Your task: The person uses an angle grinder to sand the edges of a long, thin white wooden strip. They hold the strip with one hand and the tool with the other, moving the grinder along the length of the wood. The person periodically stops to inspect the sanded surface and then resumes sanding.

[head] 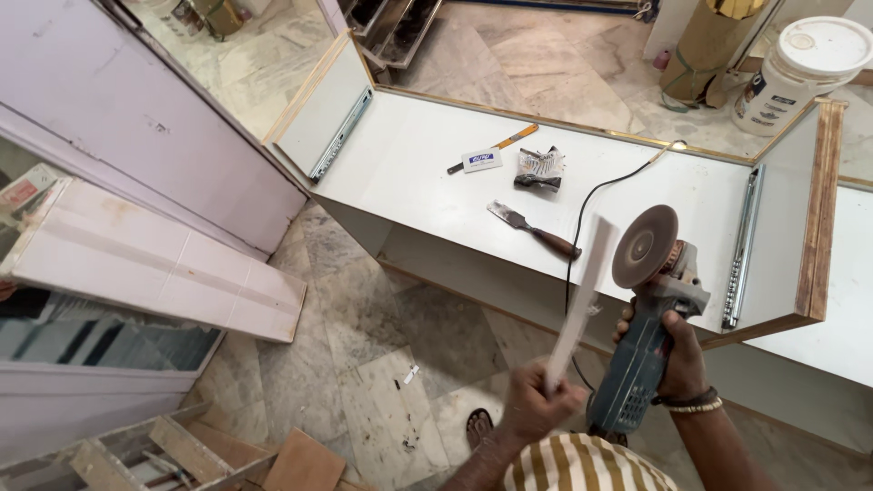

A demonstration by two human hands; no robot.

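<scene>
My right hand [680,350] grips the blue-grey body of an angle grinder [641,350], whose brown disc [645,245] points up and away from me. My left hand [532,400] holds the lower end of a narrow white strip [582,300], which stands nearly upright just left of the disc; whether strip and disc touch I cannot tell. The grinder's black cord [596,195] runs back across a white cabinet panel [427,159] lying on its back in front of me.
On the panel lie a chisel with a wooden handle [534,229], a screwdriver [492,150], a small white card [482,160] and a bag of screws [539,168]. Drawer slides [743,245] line the side walls. A white bucket [800,73] stands far right, white boards [155,259] left.
</scene>
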